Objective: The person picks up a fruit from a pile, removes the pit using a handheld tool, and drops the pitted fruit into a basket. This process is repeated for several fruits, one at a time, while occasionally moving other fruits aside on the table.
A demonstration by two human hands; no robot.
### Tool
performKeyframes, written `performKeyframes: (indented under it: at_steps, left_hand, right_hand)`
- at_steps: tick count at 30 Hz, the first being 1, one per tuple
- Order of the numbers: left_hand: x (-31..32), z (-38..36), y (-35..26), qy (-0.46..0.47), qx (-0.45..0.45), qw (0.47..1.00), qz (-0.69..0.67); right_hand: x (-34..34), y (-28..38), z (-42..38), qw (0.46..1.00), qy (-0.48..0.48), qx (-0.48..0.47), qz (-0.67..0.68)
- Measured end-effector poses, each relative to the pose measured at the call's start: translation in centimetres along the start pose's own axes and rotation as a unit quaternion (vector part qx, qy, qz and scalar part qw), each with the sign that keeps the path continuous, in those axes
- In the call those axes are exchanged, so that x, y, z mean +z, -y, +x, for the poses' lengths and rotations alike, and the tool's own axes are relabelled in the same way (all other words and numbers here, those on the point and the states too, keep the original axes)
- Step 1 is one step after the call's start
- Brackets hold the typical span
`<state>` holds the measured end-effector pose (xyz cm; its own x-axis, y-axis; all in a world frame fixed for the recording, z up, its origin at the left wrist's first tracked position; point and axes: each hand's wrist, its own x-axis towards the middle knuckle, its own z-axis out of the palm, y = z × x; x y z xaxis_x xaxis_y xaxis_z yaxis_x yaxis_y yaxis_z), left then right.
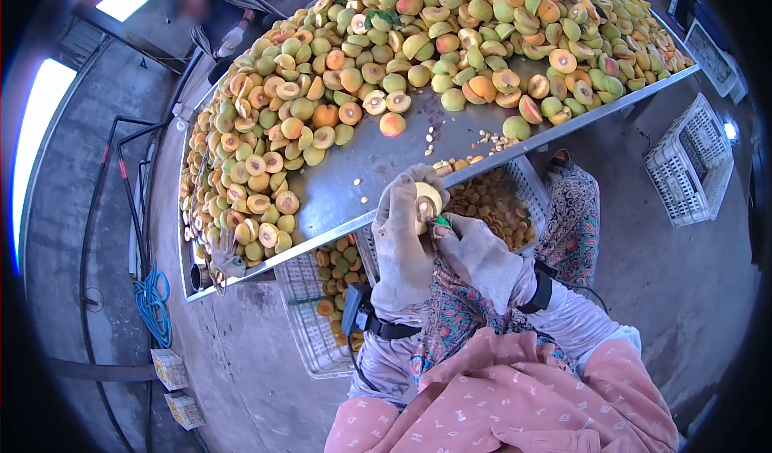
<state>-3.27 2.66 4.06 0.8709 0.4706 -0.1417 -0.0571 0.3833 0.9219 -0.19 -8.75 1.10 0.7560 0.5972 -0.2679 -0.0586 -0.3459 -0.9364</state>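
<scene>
Both of my hands wear pale, stained work gloves. My left hand (402, 240) is closed around a halved peach (427, 199), its cut face turned toward me and the brown pit hollow showing. Close beside it, my right hand (481, 261) grips a small tool with a green part (440, 222); its working end is at the fruit and too small to make out. Both hands are just in front of the metal table's edge (338, 234). Beyond them, a large heap of cut peaches (322, 115) covers much of the tabletop.
Small pale kernels (498, 142) lie scattered on the table. Below its edge stand a crate of fruit pieces (310, 324) and another heap of peach pieces (494, 203). A white crate (687, 167) is on the floor at right. An empty-looking glove (225, 253) lies at the table's left corner.
</scene>
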Motion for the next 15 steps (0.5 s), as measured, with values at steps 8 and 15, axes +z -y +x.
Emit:
performKeyframes:
  at_steps: [8,15]
  left_hand:
    - [1.4,-0.4,-0.5,-0.032,0.048,0.997,0.055]
    - [0.1,0.7,-0.3,0.007,-0.061,0.998,0.01]
  right_hand:
    - [1.9,0.0,-0.5,0.927,0.08,0.104,0.353]
    - [0.9,0.3,-0.7,0.958,0.087,0.061,0.267]
